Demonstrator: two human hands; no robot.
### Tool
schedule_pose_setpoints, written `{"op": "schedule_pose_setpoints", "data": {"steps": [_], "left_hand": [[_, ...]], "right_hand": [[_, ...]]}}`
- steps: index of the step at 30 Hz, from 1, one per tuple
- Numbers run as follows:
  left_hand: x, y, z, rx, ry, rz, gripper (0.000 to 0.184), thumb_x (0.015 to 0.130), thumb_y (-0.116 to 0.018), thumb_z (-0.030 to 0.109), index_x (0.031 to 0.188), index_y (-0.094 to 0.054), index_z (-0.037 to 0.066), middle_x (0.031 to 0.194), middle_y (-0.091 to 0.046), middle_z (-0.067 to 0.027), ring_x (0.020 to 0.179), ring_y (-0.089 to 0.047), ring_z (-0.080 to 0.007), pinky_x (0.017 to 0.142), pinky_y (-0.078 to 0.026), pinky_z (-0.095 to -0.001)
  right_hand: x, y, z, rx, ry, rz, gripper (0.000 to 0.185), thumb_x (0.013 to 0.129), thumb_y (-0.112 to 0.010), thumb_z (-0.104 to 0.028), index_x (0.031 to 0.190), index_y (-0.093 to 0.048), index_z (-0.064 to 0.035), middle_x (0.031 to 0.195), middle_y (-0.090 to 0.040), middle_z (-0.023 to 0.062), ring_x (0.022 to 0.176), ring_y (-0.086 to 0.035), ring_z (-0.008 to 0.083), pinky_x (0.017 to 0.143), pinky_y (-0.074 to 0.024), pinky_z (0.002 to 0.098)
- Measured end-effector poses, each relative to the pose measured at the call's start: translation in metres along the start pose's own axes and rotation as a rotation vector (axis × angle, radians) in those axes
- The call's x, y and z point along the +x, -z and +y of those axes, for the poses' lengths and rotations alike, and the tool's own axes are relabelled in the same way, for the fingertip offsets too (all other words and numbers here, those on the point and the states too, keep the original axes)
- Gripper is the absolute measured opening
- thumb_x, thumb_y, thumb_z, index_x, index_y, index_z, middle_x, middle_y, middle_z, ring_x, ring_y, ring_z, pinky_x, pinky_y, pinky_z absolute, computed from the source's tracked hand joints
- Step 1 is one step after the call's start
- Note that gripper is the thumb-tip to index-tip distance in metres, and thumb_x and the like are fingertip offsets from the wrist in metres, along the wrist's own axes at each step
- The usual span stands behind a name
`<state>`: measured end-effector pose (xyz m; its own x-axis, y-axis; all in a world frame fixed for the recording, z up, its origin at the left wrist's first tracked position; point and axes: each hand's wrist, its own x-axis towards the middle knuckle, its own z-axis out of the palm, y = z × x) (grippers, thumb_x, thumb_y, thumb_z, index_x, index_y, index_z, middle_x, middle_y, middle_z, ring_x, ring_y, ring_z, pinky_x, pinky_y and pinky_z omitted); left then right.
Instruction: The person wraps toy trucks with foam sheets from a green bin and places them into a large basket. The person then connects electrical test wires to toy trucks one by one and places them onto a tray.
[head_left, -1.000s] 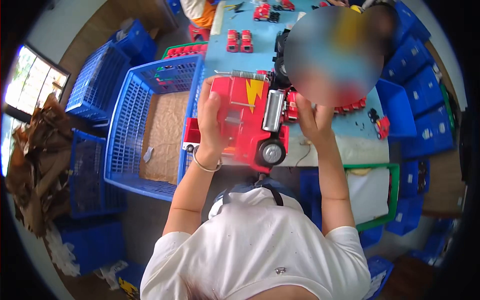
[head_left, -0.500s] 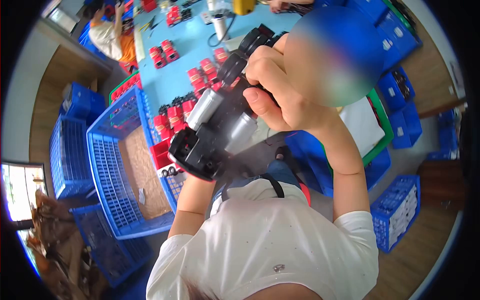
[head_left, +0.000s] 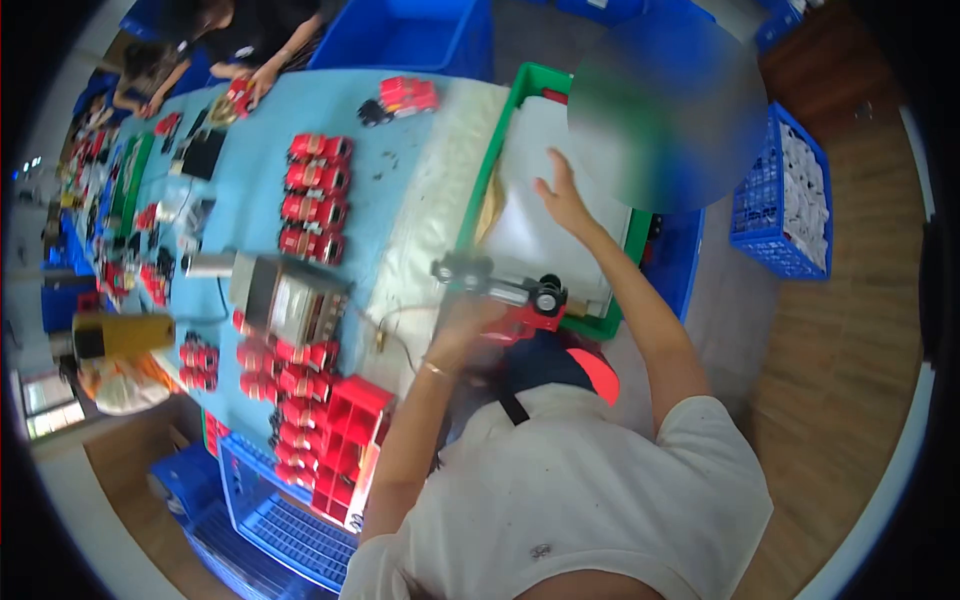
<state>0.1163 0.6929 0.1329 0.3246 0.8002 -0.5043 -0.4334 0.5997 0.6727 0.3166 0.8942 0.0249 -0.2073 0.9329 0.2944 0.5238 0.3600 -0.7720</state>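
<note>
My left hand (head_left: 463,328), blurred by motion, is closed around a toy car (head_left: 525,305) near my waist. Red body parts face down and the grey-black underside with wheels faces up. My right hand (head_left: 568,208) is stretched out with nothing in it, thumb and fingers apart. It is over the white sheets (head_left: 545,120) that lie in a green-rimmed crate (head_left: 478,195); whether it touches them I cannot tell. The car overlaps the crate's near end in view.
Rows of red toy cars (head_left: 315,210) stand on the blue table (head_left: 385,180). A red divided tray (head_left: 350,430) and a metal box-like device (head_left: 285,300) sit at the left. Blue baskets (head_left: 780,190) flank the table. Co-workers' hands (head_left: 265,80) handle red parts at the far end.
My view has swung to the right. My right hand has let go of the toy car's wheel end and reached over the crate. The car has dropped lower, in my left hand.
</note>
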Motion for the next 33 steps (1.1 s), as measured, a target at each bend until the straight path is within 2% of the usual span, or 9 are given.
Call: {"op": "schedule_pose_setpoints", "data": {"steps": [6,10,15,21,23,26,30,32,33], "left_hand": [[0.159,0.029,-0.069,0.250,0.211,0.164,0.059,0.076,-0.071,0.014,0.124,-0.040,-0.002,0.118,-0.051,-0.0152,0.108,-0.050,-0.0265,0.094,-0.041,-0.0371],[0.177,0.037,-0.110,1.085,0.005,0.463,0.056,0.076,-0.072,0.026,0.116,-0.046,-0.004,0.114,-0.051,-0.0191,0.104,-0.049,-0.0324,0.094,-0.038,-0.0396],[0.127,0.016,-0.073,1.321,-0.073,0.533,0.048,0.078,-0.064,0.041,0.101,-0.057,-0.001,0.097,-0.057,-0.0201,0.097,-0.049,-0.0360,0.084,-0.038,-0.0455],[0.089,-0.032,0.036,1.149,-0.476,0.752,0.028,0.081,-0.063,0.013,0.101,-0.049,-0.001,0.100,-0.049,-0.0155,0.094,-0.047,-0.0284,0.087,-0.037,-0.0369],[0.078,-0.077,0.083,0.820,-0.721,0.564,0.020,0.082,-0.058,0.006,0.098,-0.049,-0.002,0.097,-0.051,-0.0119,0.091,-0.050,-0.0249,0.085,-0.039,-0.0327],[0.097,-0.089,0.060,0.508,-0.312,0.130,0.016,0.085,-0.053,0.005,0.099,-0.050,-0.003,0.098,-0.053,-0.0104,0.089,-0.052,-0.0203,0.083,-0.042,-0.0307],[0.106,0.060,-0.125,-0.102,0.155,0.116,0.017,0.088,-0.051,0.008,0.101,-0.052,-0.003,0.099,-0.054,-0.0099,0.087,-0.053,-0.0179,0.080,-0.044,-0.0302],[0.095,0.064,-0.133,-0.088,0.146,0.130,0.018,0.089,-0.051,0.010,0.102,-0.053,-0.003,0.098,-0.055,-0.0097,0.088,-0.053,-0.0176,0.081,-0.044,-0.0302],[0.087,0.065,-0.136,-0.064,0.139,0.142,0.020,0.089,-0.051,0.012,0.102,-0.054,-0.003,0.098,-0.056,-0.0094,0.089,-0.052,-0.0172,0.081,-0.044,-0.0301]], "right_hand": [[0.044,0.028,0.128,-0.459,-0.334,0.119,0.065,0.086,-0.056,-0.019,0.137,-0.022,0.0038,0.145,-0.021,0.0198,0.133,-0.024,0.0338,0.108,-0.0210,0.0440],[0.034,0.016,0.139,-0.624,-0.276,-0.063,0.060,0.087,-0.050,-0.015,0.137,-0.024,0.0039,0.144,-0.025,0.0209,0.133,-0.025,0.0338,0.107,-0.0214,0.0472],[0.004,0.012,0.121,-0.297,-0.028,-0.247,0.060,0.085,-0.049,-0.005,0.140,-0.025,-0.0076,0.138,-0.038,0.0176,0.126,-0.038,0.0358,0.107,-0.0243,0.0483],[-0.082,0.051,-0.043,0.092,0.464,-0.647,0.045,0.082,-0.046,-0.006,0.128,-0.045,-0.0062,0.132,-0.047,0.0112,0.118,-0.048,0.0280,0.102,-0.0339,0.0425],[-0.122,0.035,-0.049,0.205,0.526,-0.723,0.041,0.082,-0.048,-0.008,0.123,-0.050,-0.0082,0.127,-0.050,0.0109,0.112,-0.052,0.0279,0.097,-0.0390,0.0404],[-0.141,0.036,-0.066,0.273,0.527,-0.879,0.038,0.082,-0.050,-0.010,0.120,-0.053,-0.0095,0.120,-0.054,0.0111,0.106,-0.054,0.0284,0.091,-0.0430,0.0388],[-0.096,0.045,-0.052,0.225,0.206,-0.884,0.040,0.080,-0.056,-0.018,0.119,-0.052,-0.0089,0.105,-0.058,0.0135,0.092,-0.058,0.0335,0.081,-0.0469,0.0386],[-0.057,0.042,-0.038,0.030,0.002,-0.592,0.054,0.075,-0.065,-0.028,0.120,-0.049,-0.0019,0.106,-0.058,0.0180,0.096,-0.057,0.0338,0.082,-0.0468,0.0393],[-0.048,0.033,-0.024,0.029,-0.159,-0.763,0.061,0.071,-0.070,-0.031,0.119,-0.050,-0.0002,0.110,-0.056,0.0204,0.102,-0.054,0.0346,0.086,-0.0447,0.0390]]}}
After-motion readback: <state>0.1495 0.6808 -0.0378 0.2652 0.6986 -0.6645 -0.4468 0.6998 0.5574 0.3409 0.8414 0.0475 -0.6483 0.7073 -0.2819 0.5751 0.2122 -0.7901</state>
